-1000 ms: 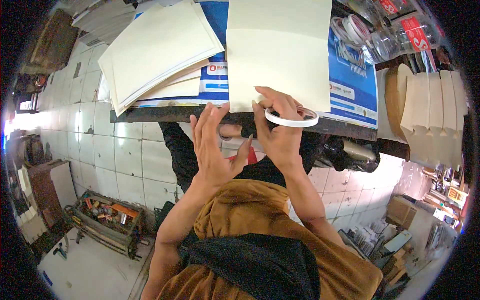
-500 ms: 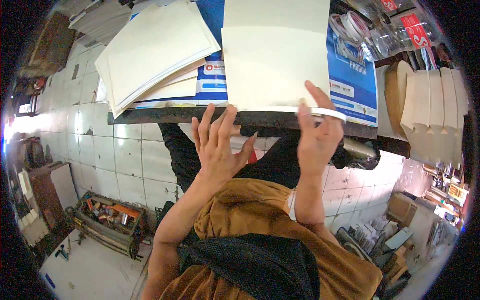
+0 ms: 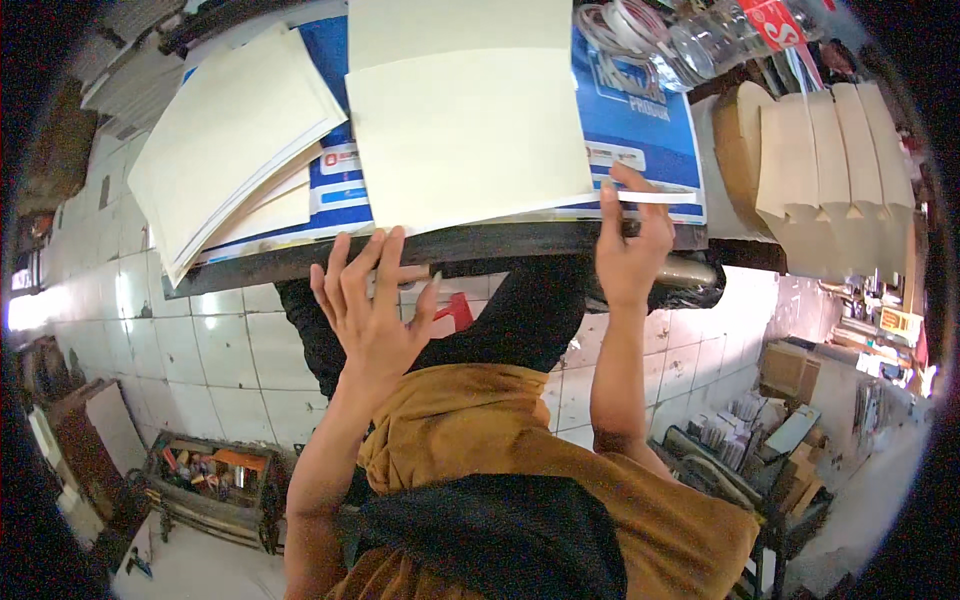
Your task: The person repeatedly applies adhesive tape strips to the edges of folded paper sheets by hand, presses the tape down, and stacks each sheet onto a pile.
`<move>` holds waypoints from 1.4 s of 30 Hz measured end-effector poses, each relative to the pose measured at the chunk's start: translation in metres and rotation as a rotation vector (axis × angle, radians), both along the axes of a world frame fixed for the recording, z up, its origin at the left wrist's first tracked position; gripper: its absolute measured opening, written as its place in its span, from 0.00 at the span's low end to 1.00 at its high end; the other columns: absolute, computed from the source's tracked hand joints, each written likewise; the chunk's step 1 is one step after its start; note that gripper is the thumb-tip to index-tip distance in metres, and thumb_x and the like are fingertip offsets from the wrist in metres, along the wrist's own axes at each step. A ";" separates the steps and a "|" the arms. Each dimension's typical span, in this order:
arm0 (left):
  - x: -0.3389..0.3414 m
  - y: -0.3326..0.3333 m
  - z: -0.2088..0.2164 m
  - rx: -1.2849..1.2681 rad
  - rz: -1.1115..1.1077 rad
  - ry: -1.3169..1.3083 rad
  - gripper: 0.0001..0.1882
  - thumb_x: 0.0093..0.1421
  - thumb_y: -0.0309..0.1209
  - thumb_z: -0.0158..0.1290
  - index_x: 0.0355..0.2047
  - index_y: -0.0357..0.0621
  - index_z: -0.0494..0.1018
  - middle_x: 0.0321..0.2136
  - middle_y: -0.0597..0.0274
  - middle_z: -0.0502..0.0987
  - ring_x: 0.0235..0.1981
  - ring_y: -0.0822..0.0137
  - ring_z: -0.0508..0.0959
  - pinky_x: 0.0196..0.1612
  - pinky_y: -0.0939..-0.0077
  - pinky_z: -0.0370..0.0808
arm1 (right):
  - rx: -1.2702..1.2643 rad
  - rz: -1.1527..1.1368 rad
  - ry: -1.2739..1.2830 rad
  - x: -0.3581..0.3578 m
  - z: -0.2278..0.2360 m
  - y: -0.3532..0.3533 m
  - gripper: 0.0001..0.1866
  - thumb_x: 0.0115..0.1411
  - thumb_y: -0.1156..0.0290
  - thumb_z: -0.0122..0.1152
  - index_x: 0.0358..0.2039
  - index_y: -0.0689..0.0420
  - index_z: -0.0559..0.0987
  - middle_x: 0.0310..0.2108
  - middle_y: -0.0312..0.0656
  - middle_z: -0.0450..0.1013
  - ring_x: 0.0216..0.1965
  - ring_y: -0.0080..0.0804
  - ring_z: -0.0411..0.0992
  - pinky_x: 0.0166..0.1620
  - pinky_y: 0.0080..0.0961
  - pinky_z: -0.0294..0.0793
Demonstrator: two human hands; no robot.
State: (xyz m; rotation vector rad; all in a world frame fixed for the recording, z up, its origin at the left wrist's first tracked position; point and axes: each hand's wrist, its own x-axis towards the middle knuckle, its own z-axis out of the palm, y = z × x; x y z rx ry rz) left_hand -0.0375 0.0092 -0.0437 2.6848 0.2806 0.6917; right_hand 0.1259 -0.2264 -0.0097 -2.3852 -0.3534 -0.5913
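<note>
A cream sheet of paper [image 3: 465,140] lies in front of me on the table, its near edge close to the table's front edge, overlapping another cream sheet [image 3: 460,25] behind it. My left hand [image 3: 370,320] is open, with fingers spread and fingertips at the sheet's near left corner. Just past the sheet's right corner, my right hand [image 3: 635,250] pinches a narrow white strip [image 3: 678,198] that sticks out to the right between its fingers. Whether the strip is paper or tape I cannot tell.
A fanned pile of cream sheets [image 3: 235,140] lies at left on a blue printed sheet [image 3: 640,125]. At the far right are rolls of tape [image 3: 625,25] and a clear plastic bottle [image 3: 715,45]. Thick paper stacks [image 3: 790,150] stand beyond the table's right end.
The whole view has shifted, so the table sits further left. My right hand has moved rightward along the sheet's near edge with the strip, past the corner. My left hand stays near the left corner.
</note>
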 end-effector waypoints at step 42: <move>0.100 -0.075 0.044 -0.018 -0.200 0.170 0.33 0.67 0.44 0.53 0.68 0.41 0.64 0.72 0.49 0.58 0.74 0.44 0.54 0.74 0.48 0.52 | 0.004 0.007 0.032 -0.041 0.015 0.006 0.10 0.60 0.74 0.68 0.44 0.54 0.84 0.35 0.36 0.80 0.38 0.30 0.77 0.48 0.30 0.68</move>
